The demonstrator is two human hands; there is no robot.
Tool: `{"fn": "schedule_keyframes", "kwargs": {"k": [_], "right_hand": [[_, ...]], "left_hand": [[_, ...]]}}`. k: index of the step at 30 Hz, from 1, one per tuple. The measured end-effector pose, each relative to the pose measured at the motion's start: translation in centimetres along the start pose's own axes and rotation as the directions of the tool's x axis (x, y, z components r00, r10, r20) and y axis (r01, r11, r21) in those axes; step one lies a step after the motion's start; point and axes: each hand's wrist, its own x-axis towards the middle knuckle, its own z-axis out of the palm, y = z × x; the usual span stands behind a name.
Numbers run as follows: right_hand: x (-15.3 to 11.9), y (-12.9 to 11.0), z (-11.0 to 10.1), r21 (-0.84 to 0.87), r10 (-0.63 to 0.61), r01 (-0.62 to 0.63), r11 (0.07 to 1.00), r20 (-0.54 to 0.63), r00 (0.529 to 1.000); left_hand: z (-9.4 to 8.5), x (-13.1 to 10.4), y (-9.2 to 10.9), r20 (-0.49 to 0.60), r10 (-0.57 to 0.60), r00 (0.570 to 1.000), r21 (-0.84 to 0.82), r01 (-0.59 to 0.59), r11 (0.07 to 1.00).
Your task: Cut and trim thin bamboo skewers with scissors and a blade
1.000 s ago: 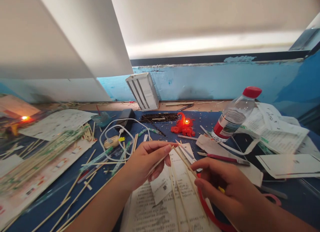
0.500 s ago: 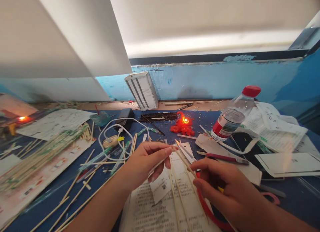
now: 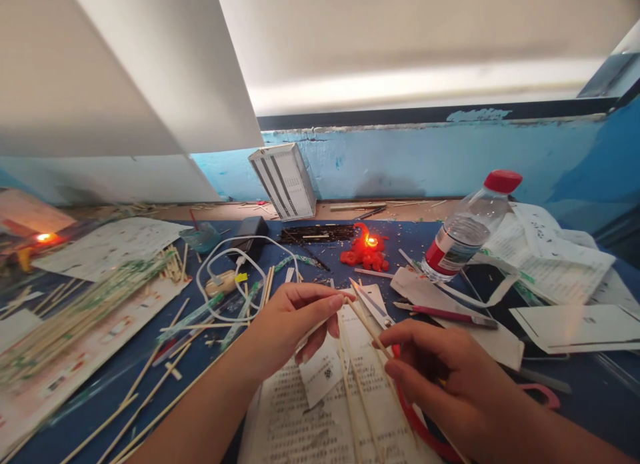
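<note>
My left hand (image 3: 305,317) is closed in a pinch, its thumb and fingertips at the upper end of a thin wooden stick (image 3: 363,322). Lower down, the thumb and index finger of my right hand (image 3: 440,371) grip the same stick, which slants down to the right. Below my hands, several more pale sticks (image 3: 361,401) lie lengthwise over a printed sheet (image 3: 285,417). Scissors (image 3: 374,305) with red handles lie just beyond my right hand, partly hidden by it. What the curled fingers of my right hand cover cannot be seen.
A lit flame burns on a lumpy red candle (image 3: 369,254) beyond my hands. Behind my right hand are a craft knife (image 3: 450,315) and a water bottle (image 3: 457,234). A white cable (image 3: 200,277) and bundled sticks (image 3: 95,317) lie left. A box (image 3: 285,183) stands behind.
My right hand has shifted slightly left, and the stick's upper end sits a touch lower at my left fingertips. Both hands keep their grip; the other things have stayed put.
</note>
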Motion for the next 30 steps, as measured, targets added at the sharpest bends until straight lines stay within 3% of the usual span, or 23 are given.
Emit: {"fn": "schedule_keyframes", "kwargs": {"k": [8,13,24,30], "right_hand": [[-0.1,0.5,0.1,-0.052,-0.05,0.049,0.997,-0.015,0.999],[-0.2,0.9,0.5,-0.042,-0.018,0.018,0.999,0.014,1.0],[-0.1,1.3,0.9,0.033,-0.007,0.006,0.999,0.023,1.0],[-0.3,1.4,0.9,0.156,0.008,-0.012,0.988,0.026,1.0]], "left_hand": [[-0.2,0.0,0.0,-0.016,-0.039,0.999,0.07,0.04,0.997],[-0.2,0.2,0.1,0.003,-0.052,0.999,0.083,0.051,0.995],[-0.4,0.3,-0.1,-0.006,-0.071,0.997,0.103,0.071,0.992],[-0.3,0.4,-0.2,-0.035,-0.079,0.996,0.096,0.082,0.992]]}}
